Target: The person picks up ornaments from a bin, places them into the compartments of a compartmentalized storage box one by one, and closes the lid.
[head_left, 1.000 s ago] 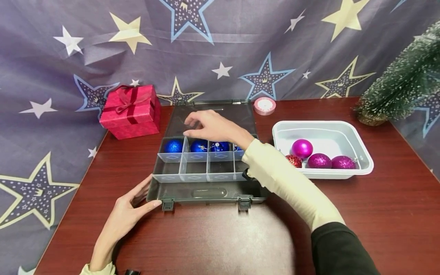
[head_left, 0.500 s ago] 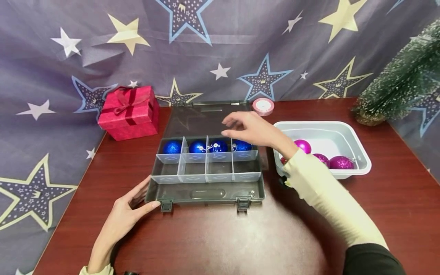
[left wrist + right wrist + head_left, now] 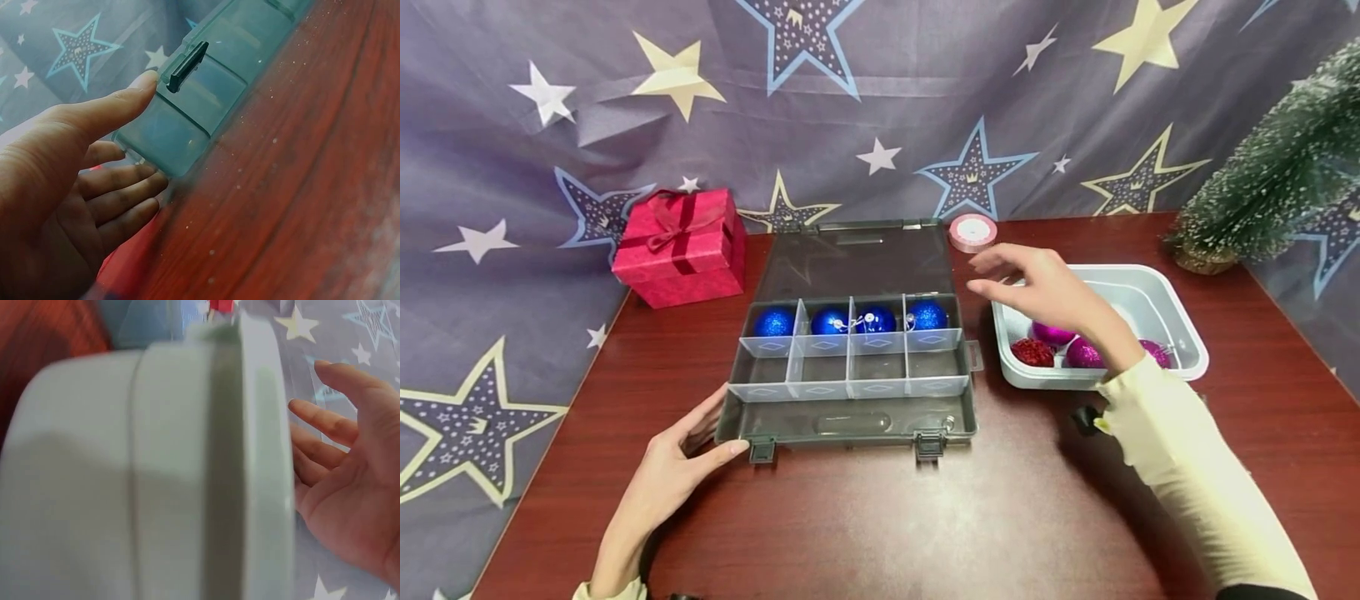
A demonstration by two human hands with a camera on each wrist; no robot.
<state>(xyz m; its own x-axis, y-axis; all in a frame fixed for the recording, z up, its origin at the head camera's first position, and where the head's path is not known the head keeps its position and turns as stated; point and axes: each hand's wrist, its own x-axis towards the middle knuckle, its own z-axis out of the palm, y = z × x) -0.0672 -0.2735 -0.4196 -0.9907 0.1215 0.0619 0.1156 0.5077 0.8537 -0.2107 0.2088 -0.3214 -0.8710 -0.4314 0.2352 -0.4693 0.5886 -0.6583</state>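
Observation:
Several blue Christmas baubles (image 3: 927, 316) lie in the back row of compartments of a dark, see-through organizer box (image 3: 850, 421), whose lid is folded back. At the box's front left corner, my left hand (image 3: 662, 475) rests with its thumb beside a latch and its straight fingers along the side; the left wrist view shows the thumb tip at the rim. My right hand (image 3: 1037, 287) hovers over the left part of a white plastic tub (image 3: 1197, 350), fingers loosely bent around nothing. In the tub lie a red glitter bauble (image 3: 1033, 352) and several magenta baubles (image 3: 1084, 353), partly covered by the arm.
A red gift box (image 3: 681, 250) stands at the back left. A pink ribbon roll (image 3: 973, 233) lies behind, between organizer and tub. At the back right stands a small frosted fir tree (image 3: 1247, 183). A star-printed cloth (image 3: 880, 100) hangs behind the table.
My right hand has moved right, from above the organizer's back row to above the tub, uncovering the blue baubles. The left hand has stayed at the box corner.

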